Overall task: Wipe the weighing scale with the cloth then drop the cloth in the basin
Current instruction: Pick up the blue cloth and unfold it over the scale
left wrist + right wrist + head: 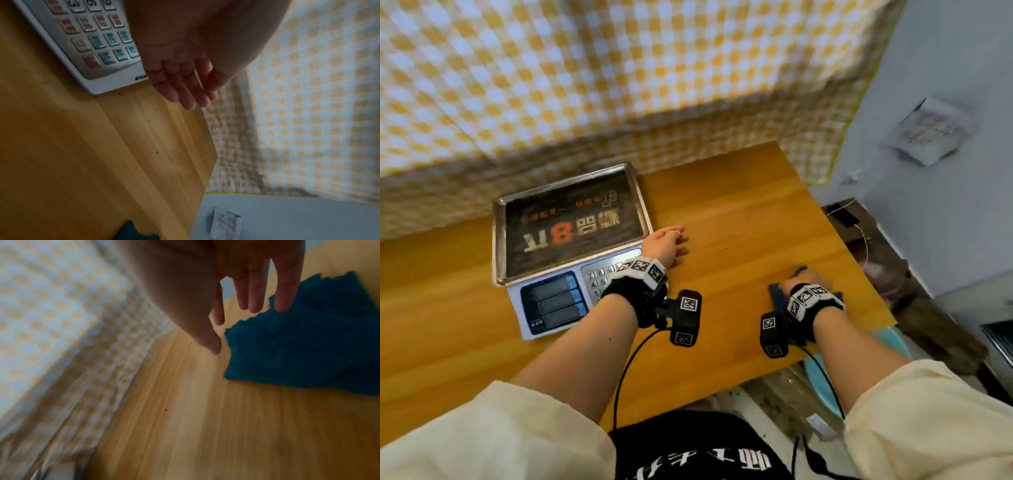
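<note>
A weighing scale (565, 240) with a steel pan, keypad (96, 37) and blue display stands on the left of the wooden table (739, 219). My left hand (666, 241) hovers beside the scale's right edge with straight fingers (185, 95), holding nothing. A dark blue cloth (304, 344) lies flat near the table's right front edge (777, 294). My right hand (804, 277) is over it, fingers (283, 293) spread and straight, their tips at the cloth's near edge. A light blue basin (893, 342) shows below the table's right corner, mostly hidden.
A yellow and white checked cloth (619, 85) hangs behind the table. A grey wall with a white note (931, 133) is on the right. A phone on a cable (844, 216) lies on the dark floor past the table's right edge.
</note>
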